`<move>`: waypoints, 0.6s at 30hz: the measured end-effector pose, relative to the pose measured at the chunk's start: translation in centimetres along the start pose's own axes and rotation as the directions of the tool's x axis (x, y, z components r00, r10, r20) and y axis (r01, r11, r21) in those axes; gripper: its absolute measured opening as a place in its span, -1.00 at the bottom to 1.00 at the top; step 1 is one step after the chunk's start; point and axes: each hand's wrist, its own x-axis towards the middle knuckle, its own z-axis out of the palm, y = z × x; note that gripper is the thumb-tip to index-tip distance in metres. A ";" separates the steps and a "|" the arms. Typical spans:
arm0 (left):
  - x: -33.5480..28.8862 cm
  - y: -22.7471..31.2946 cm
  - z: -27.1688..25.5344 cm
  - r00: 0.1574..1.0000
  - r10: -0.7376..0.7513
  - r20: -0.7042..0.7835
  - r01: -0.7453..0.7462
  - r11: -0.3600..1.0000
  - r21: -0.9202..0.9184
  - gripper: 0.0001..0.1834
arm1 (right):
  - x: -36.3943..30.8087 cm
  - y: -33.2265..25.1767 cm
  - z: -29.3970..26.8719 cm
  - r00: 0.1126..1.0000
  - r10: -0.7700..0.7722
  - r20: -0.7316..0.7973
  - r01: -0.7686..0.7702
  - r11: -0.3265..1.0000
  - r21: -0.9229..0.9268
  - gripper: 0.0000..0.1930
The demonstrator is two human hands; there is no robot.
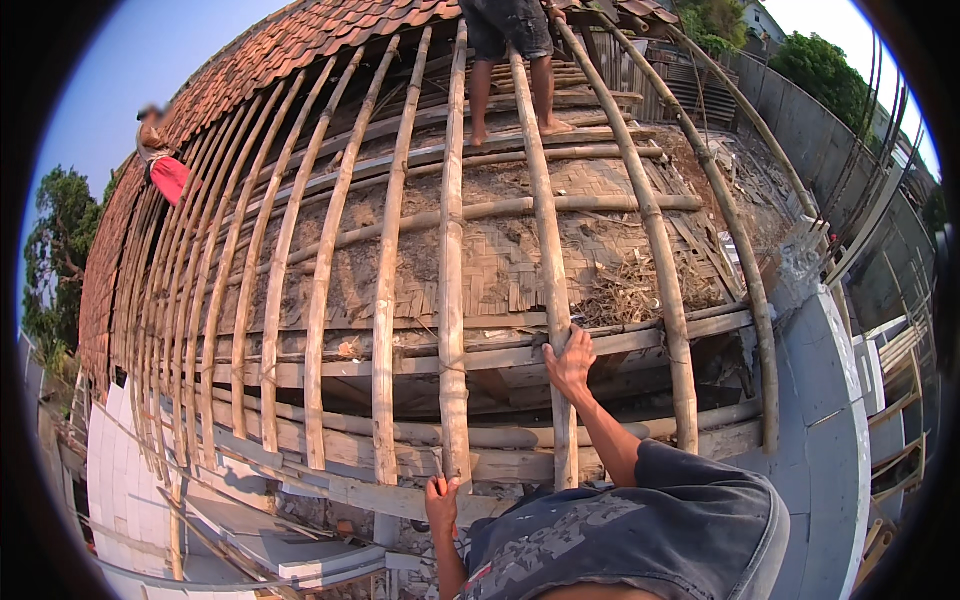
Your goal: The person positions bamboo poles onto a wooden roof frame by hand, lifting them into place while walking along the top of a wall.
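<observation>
Fingers closed, my left hand [441,503] grips a small tool [437,461] whose greyish end sticks up above the fist; a bit of red shows below it. What kind of tool it is, I cannot make out. Beside that hand is the lower end of a bamboo pole [453,400]. Further up and to the right, my right hand [570,362] grips another bamboo pole [549,260], thumb on its left side and fingers over it. Both poles are sloping rafters, lying across a horizontal beam [500,357].
Many more bamboo rafters [385,320] run down from the red roof tiles [290,50]. Below them lies woven bamboo matting [500,260] with dry debris [635,290]. A barefoot person [510,40] stands ahead on the poles; another person [163,160] is at the far left. Grey block wall [815,370] at right.
</observation>
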 end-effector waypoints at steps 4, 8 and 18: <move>0.5 -1.4 0.1 0.999 0.033 -0.017 -0.033 0.999 0.020 -0.29 | -0.1 -0.3 -0.1 1.000 0.008 0.007 -0.008 1.000 -0.006 -0.18; 0.4 -1.3 0.3 1.000 0.020 0.000 -0.020 1.000 -0.023 -0.27 | 0.0 -0.2 -0.2 1.000 0.009 0.005 -0.009 1.000 -0.011 -0.18; 0.3 -1.1 -0.2 1.000 0.015 0.009 -0.016 1.000 0.013 -0.22 | -0.2 -0.2 0.2 0.998 -0.028 -0.055 0.026 0.999 -0.043 -0.22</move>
